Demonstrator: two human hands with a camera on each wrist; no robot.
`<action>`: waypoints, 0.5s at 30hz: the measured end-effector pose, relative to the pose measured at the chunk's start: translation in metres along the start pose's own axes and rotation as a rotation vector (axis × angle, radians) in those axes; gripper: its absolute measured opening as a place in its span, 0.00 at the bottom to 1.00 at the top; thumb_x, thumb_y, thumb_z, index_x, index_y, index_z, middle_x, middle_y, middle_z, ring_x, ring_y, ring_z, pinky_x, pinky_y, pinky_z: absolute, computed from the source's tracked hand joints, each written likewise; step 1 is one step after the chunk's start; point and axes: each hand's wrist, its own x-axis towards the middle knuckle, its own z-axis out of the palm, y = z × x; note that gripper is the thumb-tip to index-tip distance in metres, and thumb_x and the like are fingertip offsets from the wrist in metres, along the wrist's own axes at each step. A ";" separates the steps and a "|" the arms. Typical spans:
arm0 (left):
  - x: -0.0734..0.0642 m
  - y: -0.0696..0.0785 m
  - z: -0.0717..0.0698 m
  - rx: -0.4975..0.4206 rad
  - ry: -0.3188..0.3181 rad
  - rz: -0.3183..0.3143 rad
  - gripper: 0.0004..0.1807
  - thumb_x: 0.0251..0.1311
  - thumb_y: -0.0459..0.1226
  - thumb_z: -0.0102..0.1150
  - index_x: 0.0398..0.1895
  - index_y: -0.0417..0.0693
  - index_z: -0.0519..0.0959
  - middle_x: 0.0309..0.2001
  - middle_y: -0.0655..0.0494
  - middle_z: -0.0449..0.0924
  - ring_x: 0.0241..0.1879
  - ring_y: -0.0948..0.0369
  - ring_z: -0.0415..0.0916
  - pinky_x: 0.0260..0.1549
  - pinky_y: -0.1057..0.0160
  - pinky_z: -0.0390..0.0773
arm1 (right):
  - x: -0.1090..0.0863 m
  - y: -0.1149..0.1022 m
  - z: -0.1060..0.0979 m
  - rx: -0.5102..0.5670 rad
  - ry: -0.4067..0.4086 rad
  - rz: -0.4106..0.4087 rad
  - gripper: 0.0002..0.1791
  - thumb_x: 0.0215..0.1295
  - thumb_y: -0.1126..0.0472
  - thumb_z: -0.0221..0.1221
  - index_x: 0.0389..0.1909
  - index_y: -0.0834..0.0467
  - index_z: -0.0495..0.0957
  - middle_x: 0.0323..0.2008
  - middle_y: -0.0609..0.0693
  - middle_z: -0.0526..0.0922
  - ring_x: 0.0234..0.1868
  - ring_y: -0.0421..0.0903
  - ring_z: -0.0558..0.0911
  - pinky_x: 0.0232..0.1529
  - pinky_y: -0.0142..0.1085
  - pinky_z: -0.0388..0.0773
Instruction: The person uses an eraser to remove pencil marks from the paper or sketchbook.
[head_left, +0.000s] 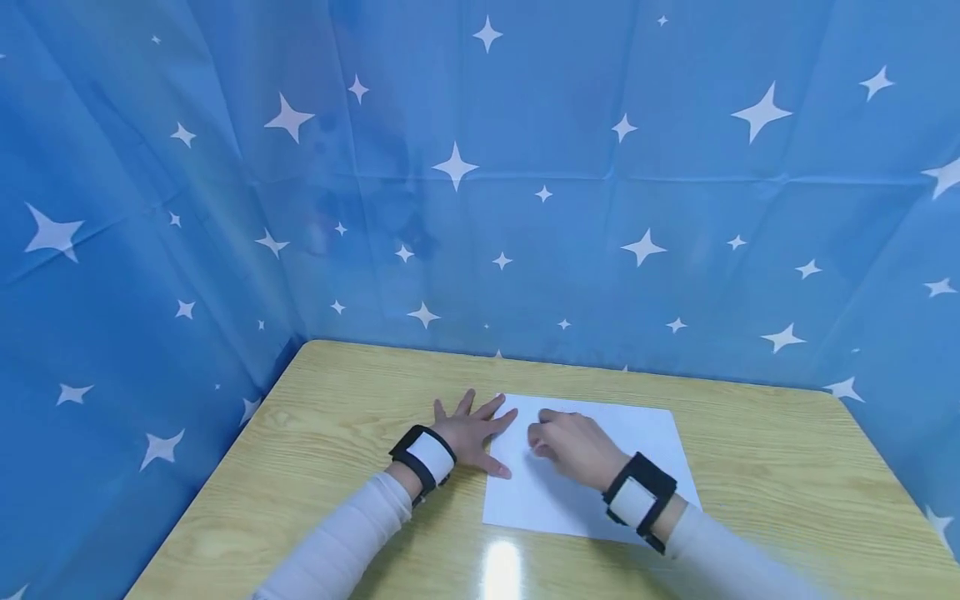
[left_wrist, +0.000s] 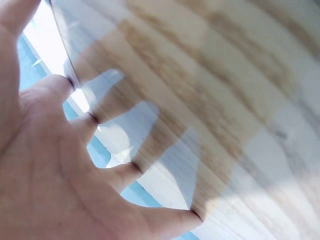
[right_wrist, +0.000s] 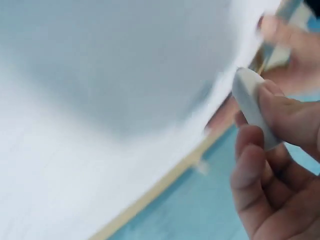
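Observation:
A white sheet of paper (head_left: pixel 637 433) lies on the wooden table. My left hand (head_left: pixel 467 437) rests with spread fingers at the sheet's left edge, the thumb and some fingertips on the paper. In the left wrist view its fingertips (left_wrist: pixel 192 216) touch the surface. Over the upper left part of the sheet is my right hand (head_left: pixel 577 450), its fingers curled. The right wrist view shows it pinching a white, rounded eraser (right_wrist: pixel 254 105) between thumb and fingers. Whether the eraser touches the paper cannot be told. Any marks on the sheet are too faint to see.
The light wooden table (head_left: pixel 360 400) extends around the sheet on all sides. A blue curtain (head_left: pixel 525 275) with white stars hangs behind the table and along its sides. A bright light reflection (head_left: pixel 502 571) shows near the front of the table.

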 end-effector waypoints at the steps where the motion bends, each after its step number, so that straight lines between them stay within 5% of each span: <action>1: 0.001 0.001 0.002 -0.006 -0.001 0.003 0.54 0.46 0.69 0.58 0.76 0.68 0.48 0.78 0.61 0.37 0.72 0.42 0.30 0.59 0.20 0.39 | 0.006 -0.006 0.005 -0.007 -0.005 -0.017 0.06 0.53 0.64 0.68 0.33 0.53 0.86 0.27 0.45 0.79 0.25 0.37 0.76 0.28 0.34 0.82; 5: 0.004 0.002 0.004 -0.013 0.004 0.015 0.54 0.46 0.69 0.58 0.76 0.68 0.48 0.78 0.60 0.38 0.72 0.42 0.30 0.59 0.21 0.40 | 0.000 -0.007 0.011 -0.038 -0.037 0.018 0.07 0.53 0.63 0.68 0.34 0.52 0.86 0.26 0.45 0.78 0.23 0.36 0.74 0.27 0.34 0.80; 12: 0.001 -0.002 -0.002 -0.006 -0.006 0.006 0.55 0.47 0.67 0.59 0.77 0.67 0.45 0.78 0.61 0.35 0.72 0.42 0.27 0.59 0.20 0.36 | -0.065 0.041 -0.006 -0.033 -0.039 0.160 0.06 0.51 0.63 0.69 0.28 0.49 0.82 0.24 0.40 0.76 0.21 0.34 0.72 0.23 0.33 0.77; 15: 0.001 -0.003 -0.004 -0.015 -0.011 0.015 0.55 0.48 0.66 0.59 0.77 0.66 0.46 0.78 0.59 0.35 0.72 0.41 0.27 0.59 0.20 0.36 | -0.076 0.046 -0.011 -0.033 -0.028 0.179 0.08 0.50 0.65 0.70 0.26 0.49 0.82 0.24 0.39 0.77 0.23 0.34 0.74 0.24 0.34 0.78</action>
